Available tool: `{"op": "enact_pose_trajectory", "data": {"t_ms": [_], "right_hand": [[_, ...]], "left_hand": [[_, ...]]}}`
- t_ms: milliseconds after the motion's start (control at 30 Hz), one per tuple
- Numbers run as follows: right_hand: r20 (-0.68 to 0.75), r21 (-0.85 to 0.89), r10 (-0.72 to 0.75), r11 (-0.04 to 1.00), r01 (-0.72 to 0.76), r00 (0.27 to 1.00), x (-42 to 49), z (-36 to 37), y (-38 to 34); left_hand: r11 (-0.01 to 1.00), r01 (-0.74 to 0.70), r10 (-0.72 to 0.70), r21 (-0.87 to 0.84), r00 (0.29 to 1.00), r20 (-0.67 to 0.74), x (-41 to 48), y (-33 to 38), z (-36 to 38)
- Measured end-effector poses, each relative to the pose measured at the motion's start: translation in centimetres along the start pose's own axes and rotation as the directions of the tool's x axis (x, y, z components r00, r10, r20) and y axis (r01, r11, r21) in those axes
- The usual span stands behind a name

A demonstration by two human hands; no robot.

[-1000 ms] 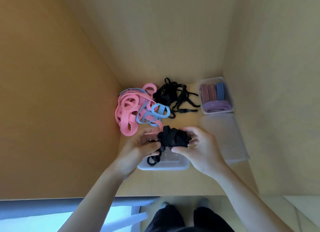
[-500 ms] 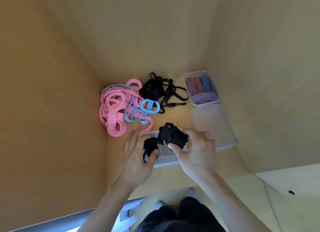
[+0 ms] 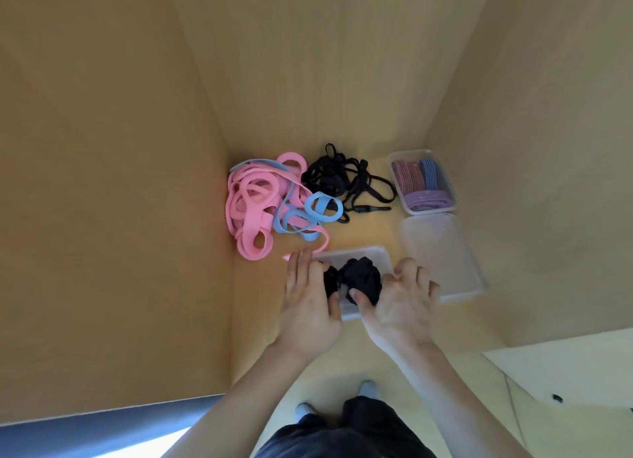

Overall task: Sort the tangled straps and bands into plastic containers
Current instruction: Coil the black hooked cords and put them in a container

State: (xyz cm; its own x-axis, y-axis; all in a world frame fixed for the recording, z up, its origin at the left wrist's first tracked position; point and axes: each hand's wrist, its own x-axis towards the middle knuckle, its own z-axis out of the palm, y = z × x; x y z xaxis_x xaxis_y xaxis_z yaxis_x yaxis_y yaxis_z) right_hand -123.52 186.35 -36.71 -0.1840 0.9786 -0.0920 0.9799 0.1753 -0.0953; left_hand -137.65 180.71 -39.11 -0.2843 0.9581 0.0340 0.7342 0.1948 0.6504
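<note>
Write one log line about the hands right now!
left hand touches black bundle | right hand grips it | over nearest container | pink-blue pile unsorted

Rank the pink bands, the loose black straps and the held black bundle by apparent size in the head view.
1. pink bands: largest by far.
2. loose black straps: spread wider than the bundle.
3. black bundle: smallest, though nearest the camera.
</note>
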Motion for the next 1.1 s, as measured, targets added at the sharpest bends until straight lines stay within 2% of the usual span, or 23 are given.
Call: {"op": "enact_pose_trajectory", "data": {"t_ms": [167, 400, 667, 767, 900, 1000, 1100], "right_hand": [[0.189, -0.001, 0.079, 0.997, -0.080, 0.979, 1.0, 0.0, -1.0], [0.248, 0.036, 0.069, 0.996, -0.081, 0.966, 0.8, -0.4, -1.5], [0.353, 0.241, 0.073, 0.956, -0.166, 0.933, 0.6, -1.3, 0.7], [0.275, 0.163, 0.044, 0.982, -0.092, 0.960, 0.2, -1.6, 0.7], [0.016, 0.171, 0.016, 0.985, -0.018, 1.000, -0.1, -1.6, 0.8], [-0.073, 0.265, -0.067, 0.961, 0.084, 0.995, 0.1, -1.2, 1.2], [-0.120, 0.382, -0.110, 0.912, 0.148, 0.987, -0.2, -0.3, 1.1]], "left_hand": [[0.998, -0.029, 0.027, 0.062, 0.999, 0.025, 0.5, -0.1, -0.1], [0.982, -0.026, 0.021, 0.187, 0.999, 0.030, 0.0, -0.2, -0.5], [0.957, -0.020, 0.006, 0.291, 0.999, 0.051, 0.3, 0.1, -0.4], [0.949, -0.018, -0.003, 0.314, 0.998, 0.067, 0.2, 0.0, -0.4], [0.937, -0.051, 0.025, 0.345, 0.997, 0.080, 0.2, 0.1, -0.7], [0.911, -0.189, 0.155, 0.366, 0.980, 0.121, 0.5, 0.0, -1.0], [0.858, -0.362, 0.300, 0.364, 0.929, 0.216, 0.9, 0.2, -0.8]]}}
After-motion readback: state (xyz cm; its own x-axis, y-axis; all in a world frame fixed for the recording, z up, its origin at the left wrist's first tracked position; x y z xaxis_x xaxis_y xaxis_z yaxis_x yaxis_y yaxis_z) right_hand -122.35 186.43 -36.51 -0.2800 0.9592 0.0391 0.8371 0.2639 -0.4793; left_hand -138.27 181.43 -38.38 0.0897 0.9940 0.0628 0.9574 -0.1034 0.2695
